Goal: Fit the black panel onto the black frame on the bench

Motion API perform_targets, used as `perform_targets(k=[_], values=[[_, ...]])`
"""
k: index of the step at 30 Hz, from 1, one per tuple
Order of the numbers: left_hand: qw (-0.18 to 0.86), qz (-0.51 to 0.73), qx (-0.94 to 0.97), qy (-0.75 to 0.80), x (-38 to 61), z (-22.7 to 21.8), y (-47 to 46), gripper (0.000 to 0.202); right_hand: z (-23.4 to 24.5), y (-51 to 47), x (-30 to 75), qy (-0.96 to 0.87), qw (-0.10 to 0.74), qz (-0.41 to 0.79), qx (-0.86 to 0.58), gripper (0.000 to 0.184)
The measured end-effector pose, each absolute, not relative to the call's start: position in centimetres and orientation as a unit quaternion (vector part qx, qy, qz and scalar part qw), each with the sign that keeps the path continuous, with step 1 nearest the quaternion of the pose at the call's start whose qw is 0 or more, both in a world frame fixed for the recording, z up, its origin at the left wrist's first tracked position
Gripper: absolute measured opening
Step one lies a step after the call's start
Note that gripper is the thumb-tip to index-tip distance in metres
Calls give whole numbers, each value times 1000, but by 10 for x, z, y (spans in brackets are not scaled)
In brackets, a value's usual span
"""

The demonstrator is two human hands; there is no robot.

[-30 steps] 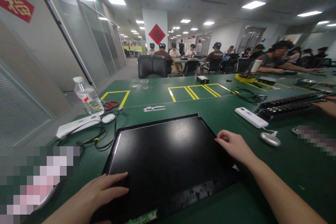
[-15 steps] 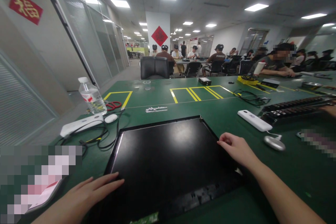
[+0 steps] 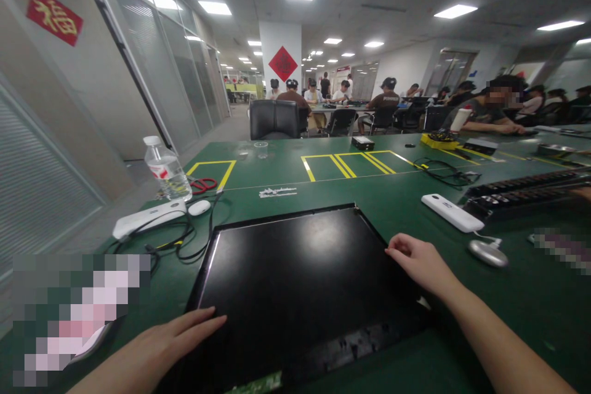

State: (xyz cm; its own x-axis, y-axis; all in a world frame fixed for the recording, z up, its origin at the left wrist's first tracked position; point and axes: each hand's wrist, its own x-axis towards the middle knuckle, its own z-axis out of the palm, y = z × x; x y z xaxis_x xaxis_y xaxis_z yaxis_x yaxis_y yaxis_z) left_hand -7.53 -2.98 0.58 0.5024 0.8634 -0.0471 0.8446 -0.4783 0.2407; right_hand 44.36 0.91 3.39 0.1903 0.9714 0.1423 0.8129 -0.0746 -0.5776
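Observation:
A black flat screen panel (image 3: 295, 277) in a thin dark frame lies on the green table in front of me. My left hand (image 3: 182, 335) rests over its left edge, fingers stretched out flat and touching the panel. At the opposite edge, my right hand (image 3: 418, 261) has thumb and index finger pinched on the panel's rim, the other fingers curled. A strip of green circuit board (image 3: 256, 383) shows along the near edge of the panel. By the lower right corner a small pale scrap (image 3: 423, 303) sticks out.
To the left are a water bottle (image 3: 168, 169), red scissors (image 3: 203, 184), a white power bank (image 3: 150, 218) and black cables. Another white power bank (image 3: 452, 212) and a silver mouse-like device (image 3: 488, 253) lie right. White scraps (image 3: 277, 192) sit beyond the panel. People work at tables behind.
The whole view has shifted slightly. Both hands keep nearly the same places on the panel, which has not visibly moved on the table.

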Motion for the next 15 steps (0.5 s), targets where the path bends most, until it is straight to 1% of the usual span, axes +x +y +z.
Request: perform_targets(k=[9, 15], values=[[129, 42, 856, 498, -78, 2, -30, 98, 28, 12, 445, -612, 297, 154, -716, 15], [126, 46, 860, 492, -79, -2, -31, 97, 25, 13, 449, -561, 304, 227, -736, 16]])
